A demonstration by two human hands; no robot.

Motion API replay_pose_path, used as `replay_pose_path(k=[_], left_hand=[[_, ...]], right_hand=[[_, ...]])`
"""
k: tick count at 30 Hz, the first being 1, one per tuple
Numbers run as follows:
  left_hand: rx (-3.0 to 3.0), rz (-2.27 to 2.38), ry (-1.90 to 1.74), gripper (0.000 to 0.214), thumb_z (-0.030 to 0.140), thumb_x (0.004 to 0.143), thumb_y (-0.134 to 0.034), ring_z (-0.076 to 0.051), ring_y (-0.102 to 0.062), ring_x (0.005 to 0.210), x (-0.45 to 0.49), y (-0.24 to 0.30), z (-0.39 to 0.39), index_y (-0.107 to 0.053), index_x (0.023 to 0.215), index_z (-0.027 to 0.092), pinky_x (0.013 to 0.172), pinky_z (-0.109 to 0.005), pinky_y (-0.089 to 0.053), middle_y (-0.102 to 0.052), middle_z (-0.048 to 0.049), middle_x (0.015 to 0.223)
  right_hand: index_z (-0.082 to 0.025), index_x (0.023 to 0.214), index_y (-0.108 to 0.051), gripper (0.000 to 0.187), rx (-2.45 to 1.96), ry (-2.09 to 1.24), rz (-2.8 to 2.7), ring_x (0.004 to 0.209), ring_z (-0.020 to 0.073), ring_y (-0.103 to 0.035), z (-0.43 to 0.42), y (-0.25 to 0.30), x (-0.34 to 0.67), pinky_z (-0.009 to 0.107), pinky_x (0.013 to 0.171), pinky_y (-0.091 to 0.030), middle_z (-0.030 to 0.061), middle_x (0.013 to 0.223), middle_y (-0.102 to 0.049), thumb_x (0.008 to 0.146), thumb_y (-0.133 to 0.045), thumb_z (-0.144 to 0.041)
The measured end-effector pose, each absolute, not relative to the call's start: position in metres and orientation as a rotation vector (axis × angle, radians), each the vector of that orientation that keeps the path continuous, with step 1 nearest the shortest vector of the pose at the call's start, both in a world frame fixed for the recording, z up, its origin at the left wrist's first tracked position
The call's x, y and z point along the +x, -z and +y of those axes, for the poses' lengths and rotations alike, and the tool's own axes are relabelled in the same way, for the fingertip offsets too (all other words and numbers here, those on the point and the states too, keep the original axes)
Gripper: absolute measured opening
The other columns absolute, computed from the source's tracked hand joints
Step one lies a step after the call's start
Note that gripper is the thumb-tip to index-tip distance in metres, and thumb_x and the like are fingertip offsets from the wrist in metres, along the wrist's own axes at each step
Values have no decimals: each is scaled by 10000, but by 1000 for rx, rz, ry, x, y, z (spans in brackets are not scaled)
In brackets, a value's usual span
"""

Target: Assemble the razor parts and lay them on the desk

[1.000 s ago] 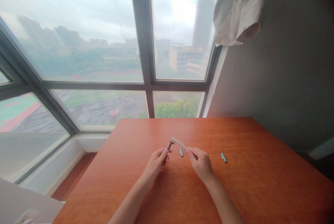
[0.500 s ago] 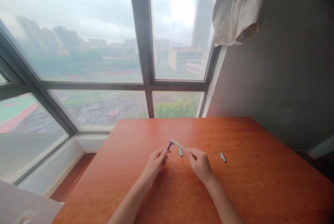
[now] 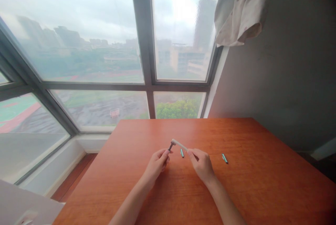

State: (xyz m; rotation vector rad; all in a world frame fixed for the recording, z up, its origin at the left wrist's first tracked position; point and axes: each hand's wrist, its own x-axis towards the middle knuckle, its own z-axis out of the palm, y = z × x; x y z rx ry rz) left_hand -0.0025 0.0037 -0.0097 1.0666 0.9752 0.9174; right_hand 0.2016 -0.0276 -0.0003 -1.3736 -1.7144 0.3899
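Observation:
My left hand (image 3: 156, 163) is closed around a dark razor handle (image 3: 171, 146), its T-shaped end pointing up and away. Pinched in my right hand (image 3: 202, 163) is a slim whitish stick (image 3: 181, 145), which looks like a toothbrush. The stick's far end meets the top of the razor handle; its bristles are too small to make out. A teal and black razor cartridge (image 3: 182, 153) lies on the table between my hands. To the right of my right hand lies a second such cartridge (image 3: 225, 158).
The reddish-brown wooden table (image 3: 126, 197) reaches up to a large window with grey frames (image 3: 151, 88). A pale cloth garment (image 3: 240, 11) hangs at the upper right, before a grey wall (image 3: 283, 78).
Both hands hold the same things in nearly the same place. The stick's tip has shifted very slightly to the right against the razor handle's top.

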Motion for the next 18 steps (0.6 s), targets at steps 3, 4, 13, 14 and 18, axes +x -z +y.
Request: replay_pose_path(k=[3, 4, 13, 14, 18], left_hand=[[1071, 968, -909, 535, 617, 690, -641, -24, -239, 341, -2, 10, 4, -608, 910, 131, 360, -182, -104, -449, 78, 525], [1073, 968, -908, 538, 619, 689, -640, -25, -242, 342, -2, 10, 4, -606, 908, 129, 358, -182, -104, -451, 77, 523], [1068, 987, -917, 539, 620, 693, -632, -28, -249, 352, 0, 4, 2, -598, 912, 128, 360, -176, -110, -444, 81, 516], [1066, 988, -919, 535, 616, 696, -633, -27, -250, 353, 0, 3, 1, -598, 913, 128, 361, -175, -109, -450, 78, 519], [1072, 978, -917, 534, 613, 693, -638, -27, -257, 349, 1, 3, 0, -600, 907, 126, 358, -175, -109, -458, 74, 520]], right_hand=[[-190, 793, -714, 398, -1399, -374, -1702, 671, 175, -602, -28, 1, 201, 236, 647, -433, 66, 720, -679, 947, -393, -370], [-190, 807, -715, 393, -1403, -375, -1702, 671, 174, -602, -28, 1, 201, 235, 646, -430, 64, 717, -677, 948, -393, -368], [-193, 761, -695, 381, -1355, -413, -1726, 699, 176, -608, -27, 2, 202, 232, 665, -421, 67, 763, -683, 944, -405, -360], [-193, 771, -696, 378, -1349, -414, -1727, 693, 176, -606, -27, 1, 202, 232, 659, -421, 66, 756, -680, 944, -404, -361], [-195, 796, -698, 366, -1351, -410, -1736, 664, 170, -592, -27, 2, 202, 230, 642, -414, 57, 721, -667, 944, -407, -361]])
